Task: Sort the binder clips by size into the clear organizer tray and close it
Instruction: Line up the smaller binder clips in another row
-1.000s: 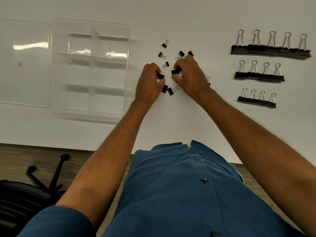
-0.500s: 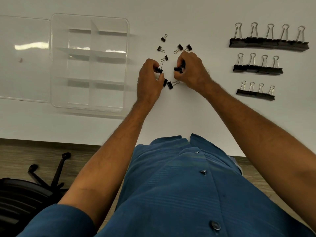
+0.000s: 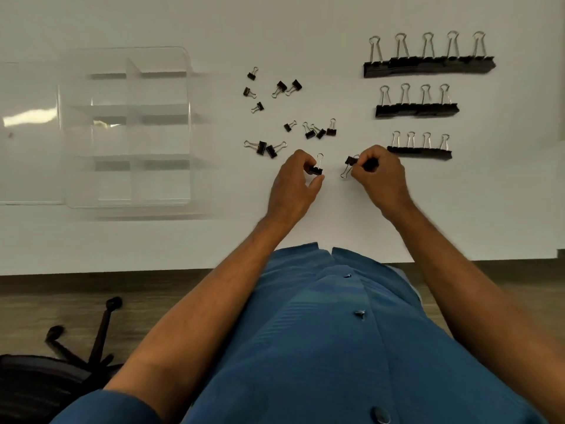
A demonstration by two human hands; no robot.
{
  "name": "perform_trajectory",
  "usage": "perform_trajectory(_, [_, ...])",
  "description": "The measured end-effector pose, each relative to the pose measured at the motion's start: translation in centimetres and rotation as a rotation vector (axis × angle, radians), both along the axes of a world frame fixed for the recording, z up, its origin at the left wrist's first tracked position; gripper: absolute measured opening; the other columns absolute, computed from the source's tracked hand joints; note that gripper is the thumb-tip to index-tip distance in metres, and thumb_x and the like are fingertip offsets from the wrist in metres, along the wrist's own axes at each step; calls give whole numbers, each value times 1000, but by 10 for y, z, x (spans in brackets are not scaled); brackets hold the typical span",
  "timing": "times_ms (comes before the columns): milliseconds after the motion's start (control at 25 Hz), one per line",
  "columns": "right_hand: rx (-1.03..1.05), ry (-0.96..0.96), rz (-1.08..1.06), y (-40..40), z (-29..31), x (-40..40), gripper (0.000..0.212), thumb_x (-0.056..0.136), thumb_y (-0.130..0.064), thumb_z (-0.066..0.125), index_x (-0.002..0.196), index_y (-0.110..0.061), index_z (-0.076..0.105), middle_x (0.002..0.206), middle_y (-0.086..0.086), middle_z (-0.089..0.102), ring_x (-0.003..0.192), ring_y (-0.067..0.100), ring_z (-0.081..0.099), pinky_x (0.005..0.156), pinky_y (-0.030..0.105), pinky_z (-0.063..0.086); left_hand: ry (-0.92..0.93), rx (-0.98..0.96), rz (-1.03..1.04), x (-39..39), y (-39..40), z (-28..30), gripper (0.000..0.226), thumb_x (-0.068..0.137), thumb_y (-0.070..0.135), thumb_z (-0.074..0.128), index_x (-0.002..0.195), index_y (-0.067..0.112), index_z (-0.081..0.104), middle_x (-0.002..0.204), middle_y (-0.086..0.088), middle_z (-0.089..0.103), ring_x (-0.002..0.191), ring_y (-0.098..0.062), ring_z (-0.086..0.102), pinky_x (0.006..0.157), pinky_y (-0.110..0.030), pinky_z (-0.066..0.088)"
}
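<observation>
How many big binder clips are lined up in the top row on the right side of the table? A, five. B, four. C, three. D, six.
A: the top row of big clips shows five wire handles standing side by side, while each of the two rows below it shows four.

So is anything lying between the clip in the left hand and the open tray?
Nearly clear. The left hand pinches a clip; the tray sits open to its left. Only a pair of loose clips lies on the table just above that line, so a lifted carry should pass over them.
</observation>
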State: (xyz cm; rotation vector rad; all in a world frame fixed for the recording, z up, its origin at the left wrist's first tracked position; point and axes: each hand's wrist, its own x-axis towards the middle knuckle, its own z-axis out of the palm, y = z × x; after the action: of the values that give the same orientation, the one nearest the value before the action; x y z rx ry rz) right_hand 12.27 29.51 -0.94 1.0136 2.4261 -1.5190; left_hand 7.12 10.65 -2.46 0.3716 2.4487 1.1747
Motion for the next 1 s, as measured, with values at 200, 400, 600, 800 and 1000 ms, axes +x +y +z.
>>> perform_trajectory(200, [14, -36, -102, 33, -6, 39, 11, 84, -9, 71, 87, -17, 64, 80, -11, 63, 71, 2, 55, 61, 5, 42, 4, -19, -161, 24, 51, -5, 27, 88, 27, 73, 107, 22, 53, 102, 9, 60, 91, -9, 54, 77, -31, 52])
perform_trajectory(400, [117, -92, -78, 69, -9, 64, 7, 88, -9, 70, 93, -12, 65, 88, -5, 64, 76, 5, 56, 64, 4, 42, 88, -95, -234, 38, 97, -10, 25, 87, 30, 73, 103, 20, 56, 99, 5, 62, 89, -14, 54, 80, -37, 48])
perform_trajectory(600, [253, -36, 88, 102, -13, 85, 15, 90, -9, 67, 103, -13, 64, 102, 2, 59, 85, 12, 56, 75, 14, 46, 202, -218, -270, 50, 132, -15, 24, 86, 35, 73, 99, 20, 59, 97, 3, 63, 90, -17, 53, 75, -34, 42])
perform_trajectory(800, [350, 58, 257, 127, -18, 101, 23, 90, 4, 58, 106, -11, 65, 110, 5, 55, 96, 13, 55, 88, 26, 50, 244, -259, -277, 52, 138, -19, 18, 87, 33, 72, 94, 19, 62, 96, 2, 62, 91, -19, 52, 74, -35, 42])
perform_trajectory(1000, [508, 92, 307, 132, -12, 102, 19, 92, -5, 60, 110, -11, 64, 123, 8, 52, 113, 20, 50, 84, 24, 46, 237, -244, -310, 50, 135, -19, 19, 89, 32, 71, 100, 19, 62, 100, 1, 63, 93, -18, 52, 77, -35, 43])
